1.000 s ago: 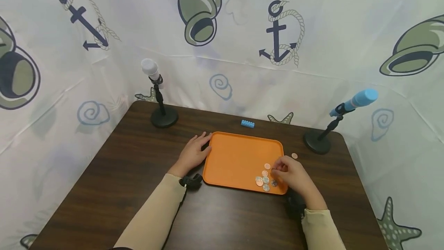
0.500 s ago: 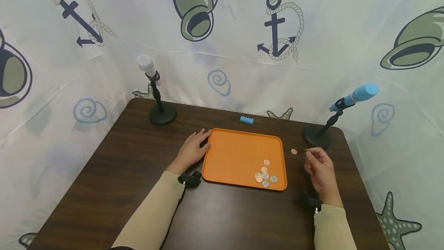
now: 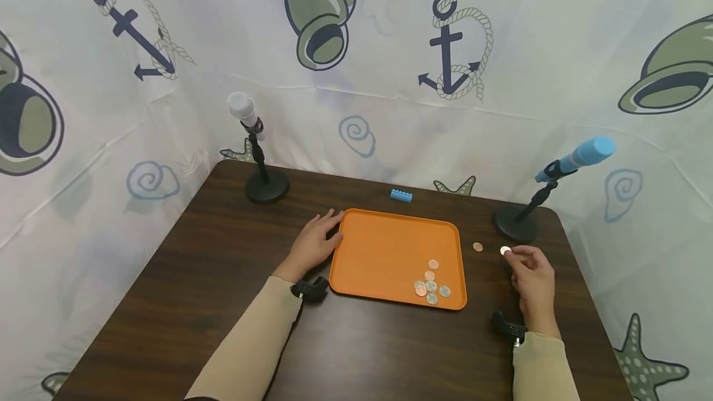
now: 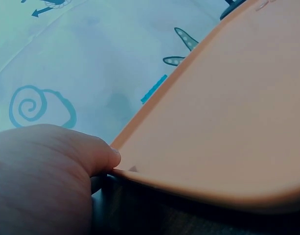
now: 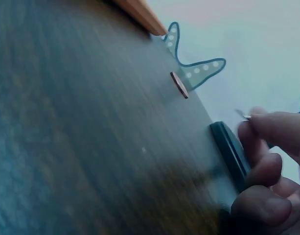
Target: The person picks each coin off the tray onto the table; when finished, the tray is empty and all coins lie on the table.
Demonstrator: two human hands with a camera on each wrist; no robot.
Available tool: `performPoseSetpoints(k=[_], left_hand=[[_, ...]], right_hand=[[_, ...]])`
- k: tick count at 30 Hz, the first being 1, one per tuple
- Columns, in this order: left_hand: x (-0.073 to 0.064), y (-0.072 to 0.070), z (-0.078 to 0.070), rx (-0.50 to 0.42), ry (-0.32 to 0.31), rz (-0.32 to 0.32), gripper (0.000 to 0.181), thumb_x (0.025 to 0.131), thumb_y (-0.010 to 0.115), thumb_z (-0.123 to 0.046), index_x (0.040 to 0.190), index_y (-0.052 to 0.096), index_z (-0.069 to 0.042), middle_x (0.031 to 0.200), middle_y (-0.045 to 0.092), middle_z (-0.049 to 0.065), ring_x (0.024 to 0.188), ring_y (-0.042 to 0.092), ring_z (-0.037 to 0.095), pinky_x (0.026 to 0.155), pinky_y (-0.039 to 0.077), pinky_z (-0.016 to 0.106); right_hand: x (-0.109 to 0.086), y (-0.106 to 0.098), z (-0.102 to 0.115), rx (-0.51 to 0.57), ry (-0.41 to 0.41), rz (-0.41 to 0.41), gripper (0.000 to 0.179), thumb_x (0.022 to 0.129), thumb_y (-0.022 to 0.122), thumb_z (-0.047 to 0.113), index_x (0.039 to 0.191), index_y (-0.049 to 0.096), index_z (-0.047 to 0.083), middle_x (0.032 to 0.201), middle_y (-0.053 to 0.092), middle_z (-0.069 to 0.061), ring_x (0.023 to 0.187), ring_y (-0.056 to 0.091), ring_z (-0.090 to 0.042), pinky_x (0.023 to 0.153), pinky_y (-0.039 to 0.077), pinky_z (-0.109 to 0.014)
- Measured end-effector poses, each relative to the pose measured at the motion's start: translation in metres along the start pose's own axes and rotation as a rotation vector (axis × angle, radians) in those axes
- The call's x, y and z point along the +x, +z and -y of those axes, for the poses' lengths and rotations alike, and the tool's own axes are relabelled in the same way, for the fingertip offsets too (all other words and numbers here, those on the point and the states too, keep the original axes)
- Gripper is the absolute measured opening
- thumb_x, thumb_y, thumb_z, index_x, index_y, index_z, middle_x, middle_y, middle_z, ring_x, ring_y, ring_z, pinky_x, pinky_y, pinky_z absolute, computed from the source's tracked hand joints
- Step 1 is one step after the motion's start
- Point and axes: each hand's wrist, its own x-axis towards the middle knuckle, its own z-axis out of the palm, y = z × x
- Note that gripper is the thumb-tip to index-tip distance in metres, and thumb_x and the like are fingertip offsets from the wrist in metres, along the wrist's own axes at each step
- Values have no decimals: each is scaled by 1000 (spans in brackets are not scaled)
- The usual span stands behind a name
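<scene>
In the head view, my right hand pinches a shiny coin between thumb and finger, just right of the orange tray. The right wrist view has that coin nearly edge-on at the fingertips. A copper-coloured coin lies on the table between the tray and this hand. Several copper and silver coins sit in the tray's front right part. With fingers extended, my left hand rests at the left edge of the orange tray; in the left wrist view a fingertip touches the rim.
A blue toy brick lies behind the tray. A white microphone on a black stand is at the back left, a blue microphone on another at the back right. A patterned cloth hangs behind the dark wooden table.
My right hand has left the coins in the tray and moved right, past the rim, with a coin in its fingers. The coin now faces the head camera. My left hand stays at the tray.
</scene>
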Motion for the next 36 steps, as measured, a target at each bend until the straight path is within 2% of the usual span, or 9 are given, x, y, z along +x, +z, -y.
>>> performPoseSetpoints(k=[5, 7, 12, 16, 20, 22, 24, 28, 36], left_hand=[[2, 0, 0, 14, 3, 9, 60, 112, 63, -33, 168, 46, -19, 172, 47, 2, 167, 33, 24, 141, 17, 54], [3, 0, 0, 20, 7, 6, 60, 112, 63, -33, 168, 46, -19, 172, 48, 2, 167, 34, 24, 141, 17, 54], [4, -1, 0, 16, 21, 0, 59, 112, 63, -31, 167, 47, -19, 171, 48, 2, 166, 34, 24, 141, 17, 53], [3, 0, 0, 14, 20, -1, 59, 112, 63, -31, 167, 47, -18, 171, 48, 3, 167, 34, 24, 141, 17, 54], [1, 1, 0, 10, 14, -6, 59, 112, 63, -31, 167, 47, -18, 171, 48, 4, 167, 34, 25, 141, 17, 55], [1, 1, -1, 10, 3, -3, 59, 112, 63, -31, 167, 47, -19, 172, 48, 3, 167, 34, 25, 141, 17, 54], [1, 1, -2, 14, -3, 4, 59, 112, 63, -32, 168, 46, -20, 172, 47, 3, 167, 34, 24, 141, 16, 54], [2, 0, -4, 13, -18, 12, 59, 112, 63, -33, 168, 47, -21, 172, 47, 3, 167, 33, 24, 141, 17, 55], [3, 2, -1, 2, -13, 2, 59, 112, 64, -33, 167, 47, -20, 172, 47, 2, 168, 32, 26, 140, 17, 58]], right_hand=[[0, 1, 0, -299, -29, 72, 26, 98, 85, 30, 112, 80, 10, 79, 70, 14, 62, 55, -8, 50, 47, -23], [-1, 1, -1, -363, -38, 93, 29, 99, 83, 33, 114, 81, 9, 79, 70, 14, 62, 57, -8, 50, 49, -24], [-1, 2, 0, -439, -53, 109, 31, 103, 79, 34, 120, 83, 8, 81, 71, 7, 63, 59, -10, 46, 49, -26], [-1, 2, 2, -565, -88, 134, 32, 105, 75, 35, 127, 83, 13, 102, 75, -5, 72, 62, -14, 55, 52, -27], [-1, 2, 2, -687, -160, 209, 39, 108, 70, 37, 140, 77, 15, 129, 72, -17, 96, 65, -26, 77, 53, -33], [0, 1, 1, -715, -183, 258, 43, 109, 68, 37, 146, 72, 15, 134, 68, -21, 108, 62, -31, 88, 51, -39], [1, 1, 1, -733, -188, 305, 47, 110, 67, 37, 152, 67, 16, 133, 66, -21, 114, 58, -33, 92, 48, -42], [3, 0, 2, -742, -180, 374, 52, 111, 65, 41, 157, 62, 16, 124, 63, -18, 111, 54, -32, 88, 45, -39], [5, -1, 4, -742, -149, 397, 52, 112, 62, 44, 156, 63, 16, 131, 63, -19, 116, 54, -34, 94, 47, -43]])
